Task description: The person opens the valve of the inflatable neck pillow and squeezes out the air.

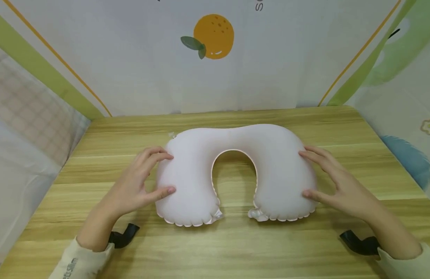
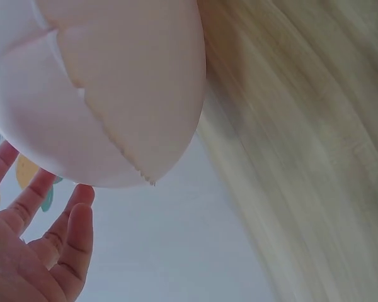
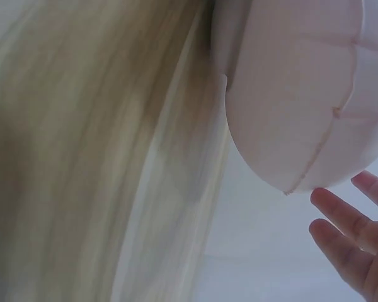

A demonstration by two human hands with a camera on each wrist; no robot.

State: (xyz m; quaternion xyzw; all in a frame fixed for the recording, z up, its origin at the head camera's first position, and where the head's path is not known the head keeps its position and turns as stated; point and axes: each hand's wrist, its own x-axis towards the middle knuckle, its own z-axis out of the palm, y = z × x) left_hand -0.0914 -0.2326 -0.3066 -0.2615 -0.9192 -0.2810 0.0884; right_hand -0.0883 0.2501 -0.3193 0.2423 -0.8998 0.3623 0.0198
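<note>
A pale pink inflated U-shaped neck pillow (image 1: pixel 270 162) lies flat on the wooden table (image 1: pixel 215 248), its opening facing me. My left hand (image 1: pixel 145 178) rests against the pillow's left lobe with fingers spread, fingertips and thumb touching its side. On the other side, my right hand (image 1: pixel 330 178) touches the right lobe the same way, fingers straight. The left wrist view shows the pillow's rounded end (image 2: pixel 113 94) above my left hand's fingers (image 2: pixel 69 233). In the right wrist view the pillow's other end (image 3: pixel 296 100) sits close to my right hand's fingers (image 3: pixel 346 226).
A white wall sheet with an orange fruit print (image 1: pixel 213 37) stands behind the table. Patterned fabric walls close in on the left and right. Black wrist-mount parts (image 1: pixel 125 234) show by both forearms.
</note>
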